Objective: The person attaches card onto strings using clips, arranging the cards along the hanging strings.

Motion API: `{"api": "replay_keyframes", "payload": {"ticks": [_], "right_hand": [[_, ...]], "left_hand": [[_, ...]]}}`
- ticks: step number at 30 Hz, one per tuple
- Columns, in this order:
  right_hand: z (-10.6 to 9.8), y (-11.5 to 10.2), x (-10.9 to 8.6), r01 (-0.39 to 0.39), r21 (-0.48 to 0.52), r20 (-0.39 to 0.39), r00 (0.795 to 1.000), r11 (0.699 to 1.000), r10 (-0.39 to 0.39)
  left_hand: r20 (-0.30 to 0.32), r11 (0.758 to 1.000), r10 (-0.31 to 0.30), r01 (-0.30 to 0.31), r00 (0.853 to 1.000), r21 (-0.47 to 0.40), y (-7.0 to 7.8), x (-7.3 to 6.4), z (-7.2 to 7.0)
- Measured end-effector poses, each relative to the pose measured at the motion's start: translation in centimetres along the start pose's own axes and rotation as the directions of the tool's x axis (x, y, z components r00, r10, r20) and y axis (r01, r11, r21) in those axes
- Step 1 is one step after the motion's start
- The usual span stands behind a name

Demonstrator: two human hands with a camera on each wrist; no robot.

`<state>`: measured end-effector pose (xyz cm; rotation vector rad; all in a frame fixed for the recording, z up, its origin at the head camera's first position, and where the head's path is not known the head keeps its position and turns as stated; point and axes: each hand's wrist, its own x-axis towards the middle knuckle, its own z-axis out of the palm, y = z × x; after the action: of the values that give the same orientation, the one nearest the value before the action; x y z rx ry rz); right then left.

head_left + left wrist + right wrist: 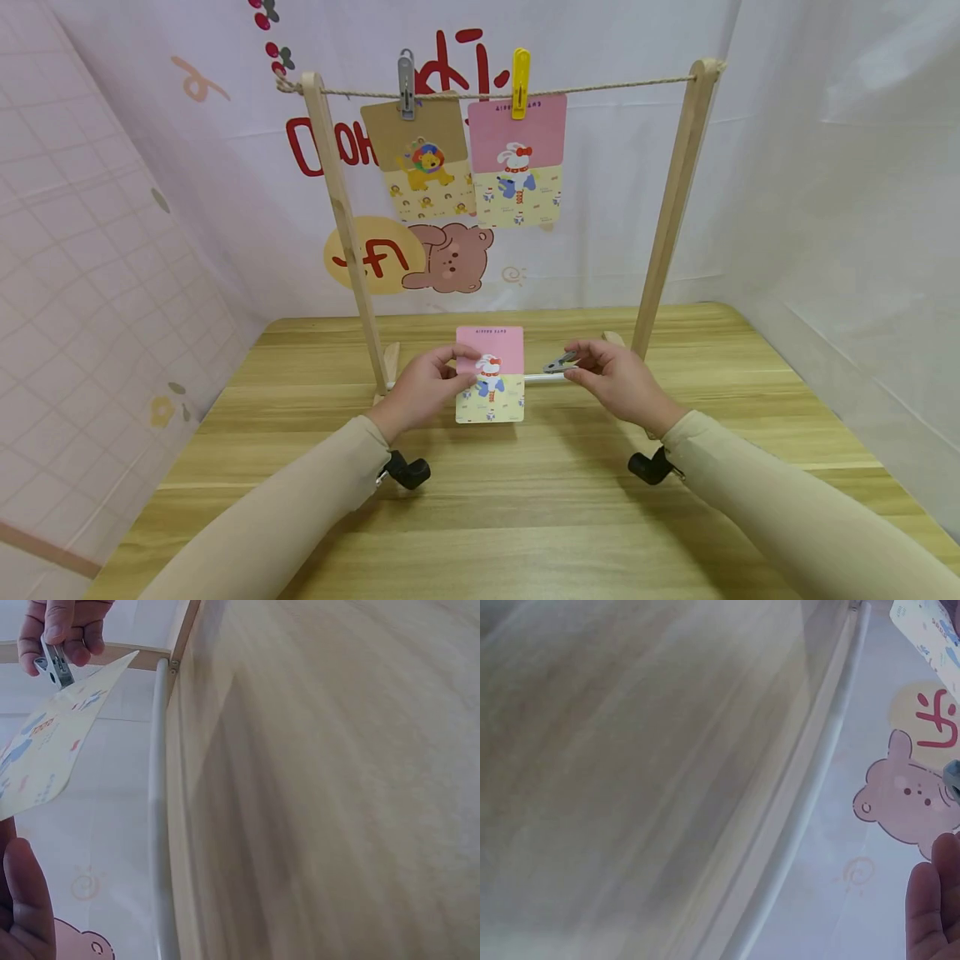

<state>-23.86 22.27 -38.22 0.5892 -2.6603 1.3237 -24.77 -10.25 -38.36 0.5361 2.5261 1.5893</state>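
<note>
My left hand pinches the left edge of a pink-and-yellow rabbit card, held up above the table. To its right, my right hand holds a grey clothespin between thumb and fingers, its tip pointing toward the card but apart from it. In the left wrist view the card appears edge-tilted, with the clothespin beyond it. The right wrist view catches only part of the right hand and a corner of the card.
A rope runs between two wooden posts. From it hang a brown lion card under a grey clothespin and another rabbit card under a yellow clothespin. A white rod joins the posts low down.
</note>
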Motion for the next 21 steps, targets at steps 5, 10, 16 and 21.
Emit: {"api": "replay_keyframes", "payload": {"ticks": [5,10,16,21], "right_hand": [[-0.3,-0.3,0.1,0.001,-0.003,-0.027,1.0,1.0,-0.001],[-0.6,-0.6,0.1,0.011,0.013,-0.046,0.999,1.0,-0.01],[-1.6,-1.2,0.4,0.003,0.021,-0.074,0.997,1.0,-0.002],[-2.8,-1.8,0.8,0.024,0.03,-0.109,0.994,0.999,-0.021]], "left_hand": [[-0.006,1.0,0.014,-0.014,1.0,0.004,0.6,0.4,0.1],[-0.009,0.998,0.057,-0.057,0.998,0.005,0.8,0.8,0.1],[0.001,0.997,0.076,-0.076,0.997,-0.014,1.4,1.3,0.3],[0.013,0.996,0.087,-0.087,0.996,-0.026,2.1,1.9,0.5]]}}
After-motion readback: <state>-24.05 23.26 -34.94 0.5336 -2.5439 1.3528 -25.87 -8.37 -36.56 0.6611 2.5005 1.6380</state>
